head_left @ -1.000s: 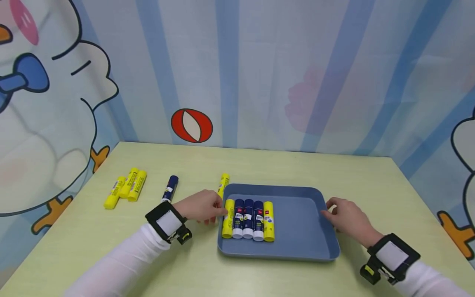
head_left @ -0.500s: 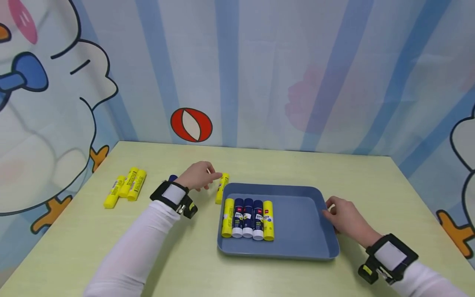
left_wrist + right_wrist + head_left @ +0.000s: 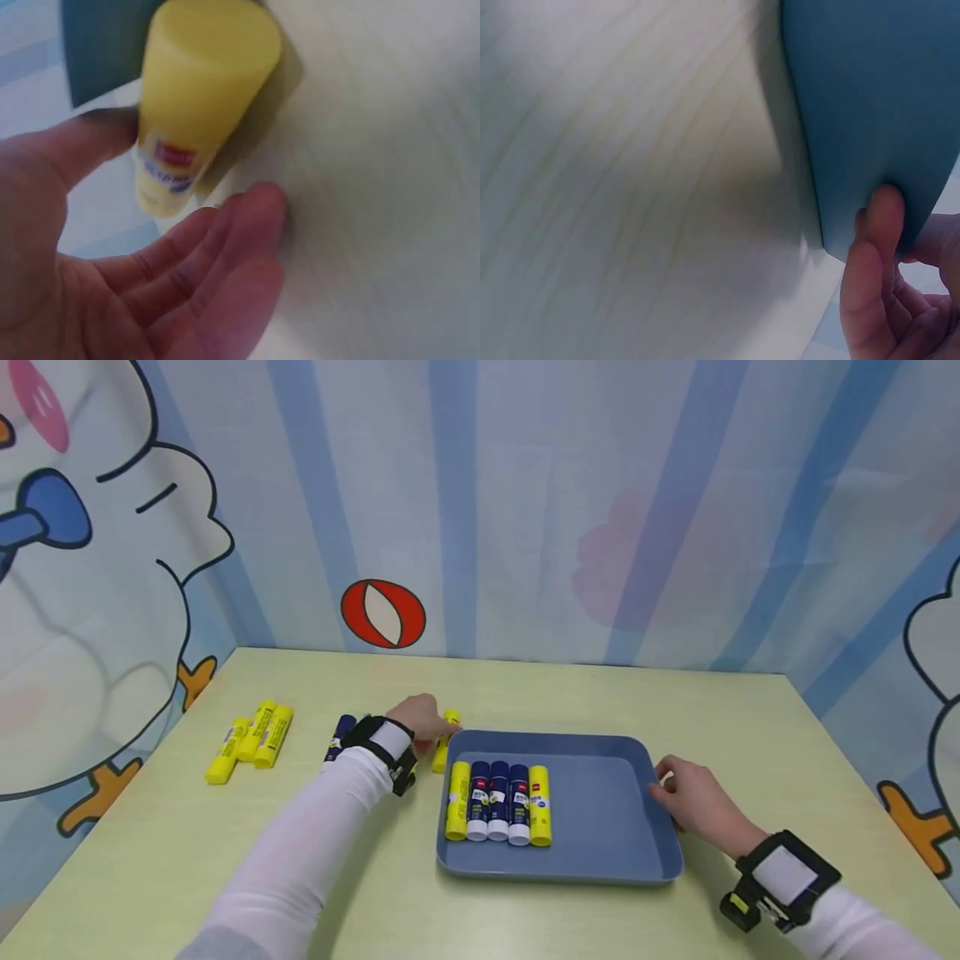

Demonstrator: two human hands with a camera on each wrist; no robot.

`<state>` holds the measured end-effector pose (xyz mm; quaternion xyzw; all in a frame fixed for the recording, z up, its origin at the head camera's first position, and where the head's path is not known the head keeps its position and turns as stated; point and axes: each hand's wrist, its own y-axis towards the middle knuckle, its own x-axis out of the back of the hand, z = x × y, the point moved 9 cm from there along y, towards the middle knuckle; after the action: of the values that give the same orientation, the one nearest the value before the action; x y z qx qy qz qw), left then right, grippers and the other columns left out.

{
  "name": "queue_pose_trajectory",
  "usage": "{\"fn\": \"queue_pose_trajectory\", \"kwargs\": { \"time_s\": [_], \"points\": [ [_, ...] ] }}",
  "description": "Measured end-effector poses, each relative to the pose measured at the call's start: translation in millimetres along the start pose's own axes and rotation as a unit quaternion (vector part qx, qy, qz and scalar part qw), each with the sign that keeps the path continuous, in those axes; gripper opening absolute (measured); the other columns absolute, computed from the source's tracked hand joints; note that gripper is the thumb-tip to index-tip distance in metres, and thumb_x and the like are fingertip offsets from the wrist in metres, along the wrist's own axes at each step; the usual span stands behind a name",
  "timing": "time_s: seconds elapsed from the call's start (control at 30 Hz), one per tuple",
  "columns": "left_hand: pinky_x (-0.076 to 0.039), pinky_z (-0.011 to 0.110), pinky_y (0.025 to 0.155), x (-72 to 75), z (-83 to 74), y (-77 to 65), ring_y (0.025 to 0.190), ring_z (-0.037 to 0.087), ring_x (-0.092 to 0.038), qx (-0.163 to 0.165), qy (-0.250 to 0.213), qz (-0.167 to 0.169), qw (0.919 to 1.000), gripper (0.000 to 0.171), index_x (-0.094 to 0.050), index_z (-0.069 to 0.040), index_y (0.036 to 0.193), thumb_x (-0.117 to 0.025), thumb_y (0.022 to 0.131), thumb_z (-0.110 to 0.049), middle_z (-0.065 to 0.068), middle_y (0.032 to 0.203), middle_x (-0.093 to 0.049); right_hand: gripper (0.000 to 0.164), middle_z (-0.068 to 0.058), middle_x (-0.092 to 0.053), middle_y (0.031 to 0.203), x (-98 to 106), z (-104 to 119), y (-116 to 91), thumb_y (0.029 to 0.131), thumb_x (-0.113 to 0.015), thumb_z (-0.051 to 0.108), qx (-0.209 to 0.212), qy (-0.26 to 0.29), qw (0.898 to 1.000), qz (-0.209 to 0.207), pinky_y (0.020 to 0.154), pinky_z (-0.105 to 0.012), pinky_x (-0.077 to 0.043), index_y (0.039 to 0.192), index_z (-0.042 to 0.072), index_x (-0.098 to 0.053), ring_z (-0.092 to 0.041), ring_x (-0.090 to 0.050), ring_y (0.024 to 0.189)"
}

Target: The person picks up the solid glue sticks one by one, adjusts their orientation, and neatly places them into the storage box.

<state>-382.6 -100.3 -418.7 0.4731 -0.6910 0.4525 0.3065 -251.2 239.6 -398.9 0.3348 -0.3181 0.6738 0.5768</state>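
Note:
My left hand is at a yellow glue stick lying on the table just beyond the tray's left corner. In the left wrist view the thumb is beside that glue stick, while the loosely bent fingers stay apart from it on the other side. My right hand pinches the right wall of the blue-grey tray, fingers outside. Inside the tray, along its left side, a row of glue sticks lies side by side: a yellow one, three navy ones and another yellow one.
One navy glue stick lies left of my left hand, partly hidden by the wrist strap. Three yellow glue sticks are grouped at the table's left. A printed curtain hangs behind the table.
My left hand has moved from beside the tray's left edge, up and away, then down around the yellow glue stick on the table. The right hand keeps its place on the tray.

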Motion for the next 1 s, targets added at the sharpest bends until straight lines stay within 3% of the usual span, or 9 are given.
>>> {"fn": "queue_pose_trajectory", "kwargs": {
  "time_s": [0.17, 0.33, 0.5, 0.67, 0.83, 1.0],
  "points": [
    [-0.047, 0.026, 0.042, -2.6, -3.5, -0.4, 0.043, 0.017, -0.055, -0.004, -0.014, -0.014, 0.9998, 0.032, -0.056, -0.002, 0.079, -0.067, 0.089, -0.03, 0.008, 0.062, -0.056, 0.013, -0.003, -0.055, 0.063, 0.3, 0.8, 0.0, 0.092, -0.059, 0.002, -0.001, 0.0, 1.0, 0.0, 0.044, -0.032, -0.043, 0.098, -0.007, -0.051, -0.015, -0.05, 0.042],
    [-0.051, 0.028, 0.046, -2.6, 5.0, 2.3, 0.05, 0.018, -0.058, -0.001, -0.05, -0.02, 0.9985, 0.03, -0.058, 0.0, 0.084, -0.064, 0.092, -0.029, 0.009, 0.068, -0.057, 0.013, -0.003, -0.055, 0.063, 0.7, 1.4, -0.8, 0.092, -0.059, 0.002, -0.004, 0.0, 1.0, 0.001, 0.043, -0.032, -0.043, 0.098, -0.006, -0.051, -0.015, -0.049, 0.042],
    [-0.05, 0.028, 0.046, 7.6, 10.4, -5.9, 0.058, 0.02, -0.054, -0.009, -0.084, -0.056, 0.9948, 0.037, -0.052, 0.001, 0.115, -0.054, 0.098, -0.032, 0.012, 0.084, -0.055, 0.014, -0.004, -0.055, 0.063, 1.4, 1.7, -1.0, 0.092, -0.059, 0.002, -0.004, -0.001, 1.0, 0.0, 0.043, -0.032, -0.043, 0.098, -0.007, -0.05, -0.015, -0.049, 0.042],
    [-0.049, 0.029, 0.046, 19.2, 9.8, -18.3, 0.059, 0.023, -0.058, -0.05, -0.151, -0.083, 0.9837, 0.043, -0.036, -0.008, 0.135, -0.044, 0.102, -0.035, 0.015, 0.092, -0.055, 0.013, -0.004, -0.054, 0.062, -0.3, 1.6, -1.8, 0.093, -0.059, 0.002, -0.004, 0.001, 1.0, 0.003, 0.044, -0.032, -0.043, 0.098, -0.006, -0.05, -0.015, -0.049, 0.042],
    [-0.042, 0.025, 0.045, 28.2, -5.2, -32.4, 0.071, 0.032, -0.058, -0.108, -0.22, -0.06, 0.9677, 0.044, -0.027, -0.013, 0.141, -0.04, 0.105, -0.035, 0.019, 0.104, -0.058, 0.014, -0.003, -0.056, 0.064, 1.2, 2.2, -1.8, 0.094, -0.059, 0.005, 0.002, -0.008, 1.0, 0.019, 0.046, -0.033, -0.046, 0.099, -0.005, -0.052, -0.017, -0.054, 0.045],
    [-0.033, 0.024, 0.049, 29.6, -27.3, -48.7, 0.082, 0.035, -0.05, -0.147, -0.248, -0.025, 0.9571, 0.046, -0.025, -0.013, 0.147, -0.039, 0.106, -0.026, 0.019, 0.113, -0.056, 0.022, -0.005, -0.061, 0.075, 12.8, 11.3, 0.3, 0.094, -0.063, 0.016, 0.015, -0.086, 0.996, 0.017, 0.05, -0.033, -0.044, 0.103, -0.004, -0.059, -0.014, -0.056, 0.054]
  ]
}}
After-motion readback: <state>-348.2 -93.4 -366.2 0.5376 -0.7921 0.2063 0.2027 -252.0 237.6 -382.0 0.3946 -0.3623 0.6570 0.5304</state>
